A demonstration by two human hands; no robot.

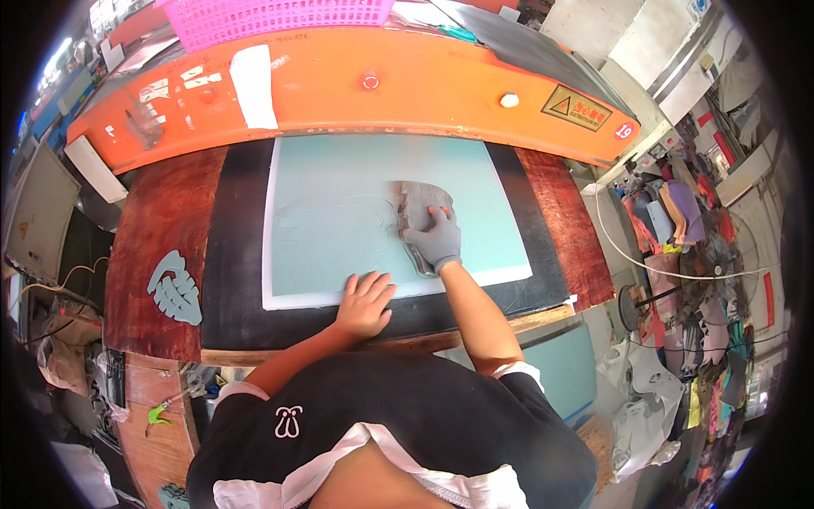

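Head view: person at a press bench, both hands on a pale green sheet point(339, 212) that lies on a black mat point(233, 288) over the reddish wooden tabletop point(157, 229).
Right hand point(435, 240): in a grey glove with orange fingertips, pressed down flat on a grey cutting die point(420, 208); fingers curled over its top, not lifting it.
Left hand point(365, 304): bare, fingers spread, palm flat on the sheet's near edge; grips nothing.
Die position: right of centre on the sheet, under the orange press head point(356, 89).
Sheet handling (judgement): thin, soft, light, likely foam; should flex and slide readily, so a flat palm holds it better than a pinch.
Die handling (judgement): stiff, heavier, with a cutting edge underneath; best taken from the top or outer rim.
Nearby: a cut grey-green piece point(175, 288) on the tabletop at left; pink basket point(271, 19) atop the press.
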